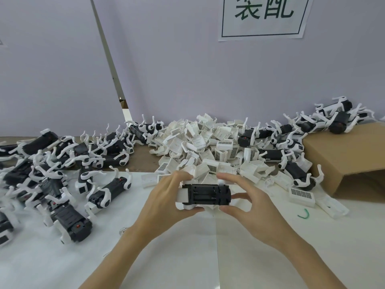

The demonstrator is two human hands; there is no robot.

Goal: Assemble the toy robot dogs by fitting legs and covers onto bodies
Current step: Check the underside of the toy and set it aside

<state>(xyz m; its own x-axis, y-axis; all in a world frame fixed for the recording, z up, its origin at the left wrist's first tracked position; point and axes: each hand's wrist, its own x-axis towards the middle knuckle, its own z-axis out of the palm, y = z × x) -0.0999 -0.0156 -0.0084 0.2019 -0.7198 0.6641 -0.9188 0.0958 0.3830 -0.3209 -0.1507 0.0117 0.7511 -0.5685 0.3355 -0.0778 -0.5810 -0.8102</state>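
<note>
Just above the white sheet point(187, 247) at centre, both hands hold one dog body point(206, 194), black, lying lengthwise left-right with its open battery bay facing up. Left hand point(166, 199) grips the left end, fingers curled over the far edge, thumb under the near edge by a white leg piece point(187, 206). Right hand point(248, 202) pinches the right end, thumb at the near corner, index and other fingers curved over the far side, touching the body. White part sticks out at body's left end; cannot tell if it is a cover or leg. Directly behind the hands, touching-close, a big heap of loose white covers point(200, 147) against the wall. Left of the hands, a pile of assembled dogs point(52, 170) with white legs up. Right, more dogs point(291, 147) beside and on top of a cardboard box point(343, 155). Green twist tie point(303, 214) on the sheet near right. Paper sign point(263, 17) on the wall above.
</note>
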